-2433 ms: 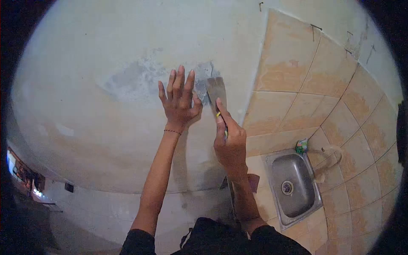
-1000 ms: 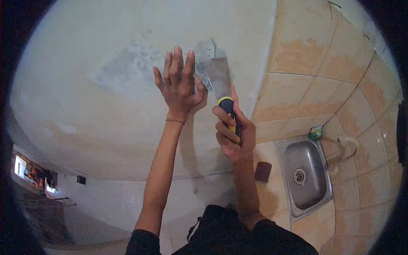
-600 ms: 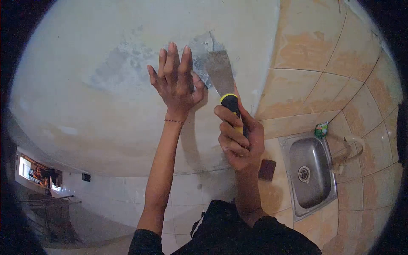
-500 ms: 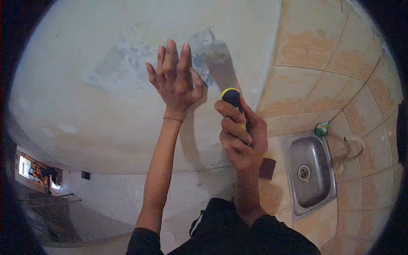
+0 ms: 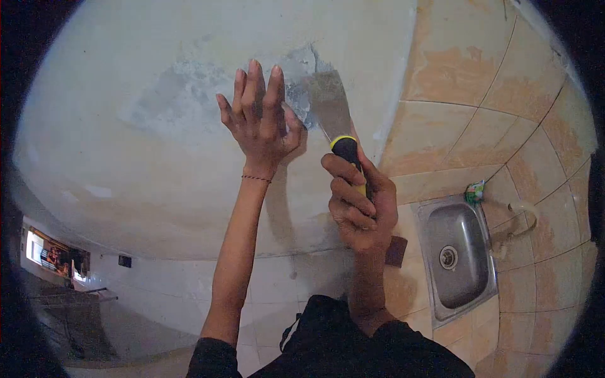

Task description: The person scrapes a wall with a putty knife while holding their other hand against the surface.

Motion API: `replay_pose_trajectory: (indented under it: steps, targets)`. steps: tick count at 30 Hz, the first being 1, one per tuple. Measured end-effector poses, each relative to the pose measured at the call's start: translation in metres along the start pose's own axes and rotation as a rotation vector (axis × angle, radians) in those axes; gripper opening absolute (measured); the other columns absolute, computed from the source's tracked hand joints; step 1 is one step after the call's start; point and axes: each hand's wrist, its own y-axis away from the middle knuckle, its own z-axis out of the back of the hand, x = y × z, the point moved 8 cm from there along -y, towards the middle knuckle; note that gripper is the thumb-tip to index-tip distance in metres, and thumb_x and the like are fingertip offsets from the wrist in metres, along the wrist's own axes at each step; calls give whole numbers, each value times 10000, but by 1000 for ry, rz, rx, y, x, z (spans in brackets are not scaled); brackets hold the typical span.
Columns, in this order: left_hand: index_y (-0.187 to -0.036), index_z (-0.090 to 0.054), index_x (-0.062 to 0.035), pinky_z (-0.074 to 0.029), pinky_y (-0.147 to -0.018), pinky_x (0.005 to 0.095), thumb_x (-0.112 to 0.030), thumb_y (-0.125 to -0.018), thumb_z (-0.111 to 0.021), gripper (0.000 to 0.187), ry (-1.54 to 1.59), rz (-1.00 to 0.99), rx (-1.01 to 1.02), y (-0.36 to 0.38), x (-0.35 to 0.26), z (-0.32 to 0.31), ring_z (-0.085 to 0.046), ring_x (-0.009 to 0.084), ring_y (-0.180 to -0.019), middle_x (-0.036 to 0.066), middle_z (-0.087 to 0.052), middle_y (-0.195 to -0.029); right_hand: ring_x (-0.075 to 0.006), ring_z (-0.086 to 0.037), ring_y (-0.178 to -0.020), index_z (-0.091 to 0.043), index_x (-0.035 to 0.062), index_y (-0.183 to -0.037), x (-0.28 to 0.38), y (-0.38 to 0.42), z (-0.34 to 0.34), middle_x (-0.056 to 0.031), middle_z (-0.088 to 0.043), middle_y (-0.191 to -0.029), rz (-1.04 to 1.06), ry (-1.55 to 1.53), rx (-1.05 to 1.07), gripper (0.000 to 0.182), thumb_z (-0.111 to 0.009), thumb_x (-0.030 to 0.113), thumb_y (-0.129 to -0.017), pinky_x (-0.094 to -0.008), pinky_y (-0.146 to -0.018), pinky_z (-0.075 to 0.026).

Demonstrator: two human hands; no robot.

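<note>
My right hand [image 5: 358,195] is wrapped round the black and yellow handle of a putty knife [image 5: 330,101]. The wide metal blade points up the pale wall [image 5: 157,170], at the right edge of a rough grey patch [image 5: 296,94] where the paint is gone. A cracked, lifted paint edge shows just above and left of the blade. Left of the knife, my left hand [image 5: 258,120] rests against the wall with its fingers stretched and spread, holding nothing. Its palm covers part of the scraped area.
At the right a steel sink [image 5: 430,264] is set in a tiled counter, with a green packet [image 5: 474,191] at its corner and a pale tap [image 5: 523,214] beyond. A dark brown block [image 5: 396,251] lies by my right wrist. Beige tiles [image 5: 441,132] adjoin the painted wall.
The putty knife and my right hand have shifted very slightly down and to the right. My left hand stays in place on the wall.
</note>
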Motion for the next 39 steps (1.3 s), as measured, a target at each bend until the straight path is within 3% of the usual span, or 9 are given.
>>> replay_pose_trajectory:
  steps: [3,4,7,14,17,19,22,24,39]
  targets:
    - [-1454,-528,-168,-57,-1231,482,-282,-869,-480,598,9,3,10,1,-2,2,-386,295,-1436,112,-442,-1537,-94,-381,-494,-349,-5,-983,-3,-1,-1,-64,-359,-841,13,3,6,248,-321,214,-1097,-183,-257,-317]
    - [-1454,-527,-166,-57,-1231,482,-279,-869,-480,598,12,6,21,1,-2,2,-386,294,-1436,112,-444,-1535,-93,-376,-498,-355,48,-1142,-2,2,1,-67,-369,-845,16,0,-7,179,-331,219,-1097,-182,-261,-323]
    - [-1442,-543,-184,-44,-1239,487,-287,-840,-486,614,14,24,20,1,2,0,-375,268,-1440,95,-464,-1520,-92,-367,-506,-363,156,-1467,1,0,2,-73,-388,-853,13,16,-9,376,-349,228,-1099,-180,-268,-335]
    - [-1436,-552,-196,-37,-1245,494,-303,-827,-486,622,7,35,19,1,1,0,-366,254,-1444,82,-475,-1512,-90,-366,-511,-291,193,-1533,5,4,7,-73,-387,-852,5,41,-32,438,-343,226,-1100,-179,-275,-342]
    - [-1448,-534,-170,-61,-1232,486,-330,-891,-470,583,-6,17,37,0,-1,2,-387,285,-1441,115,-451,-1533,-87,-371,-497,-315,69,-1164,7,-3,0,-65,-365,-836,-1,108,-18,161,-333,214,-1097,-177,-261,-343]
    - [-1449,-534,-173,-61,-1232,492,-320,-870,-478,600,-13,18,35,0,0,2,-386,283,-1442,115,-451,-1534,-83,-370,-486,-332,4,-979,5,-3,-2,-61,-354,-828,19,136,-29,235,-325,208,-1096,-173,-252,-341]
    - [-1451,-533,-185,-45,-1242,495,-302,-839,-491,625,6,28,27,1,0,0,-372,264,-1448,96,-467,-1521,-81,-359,-486,-322,83,-1167,2,2,1,-61,-363,-830,44,107,-59,148,-320,215,-1100,-167,-256,-334]
    - [-1454,-530,-190,-36,-1247,496,-293,-828,-495,635,7,28,15,0,3,0,-368,255,-1449,86,-472,-1517,-85,-354,-501,-299,240,-1536,4,3,4,-67,-385,-837,17,58,-66,431,-323,224,-1106,-171,-275,-326]
    - [-1462,-508,-155,-63,-1232,500,-256,-857,-485,614,7,2,36,-2,-2,2,-356,285,-1454,121,-432,-1544,-69,-349,-495,-347,189,-1482,2,5,-3,-48,-389,-836,4,116,-58,381,-336,229,-1103,-160,-265,-312]
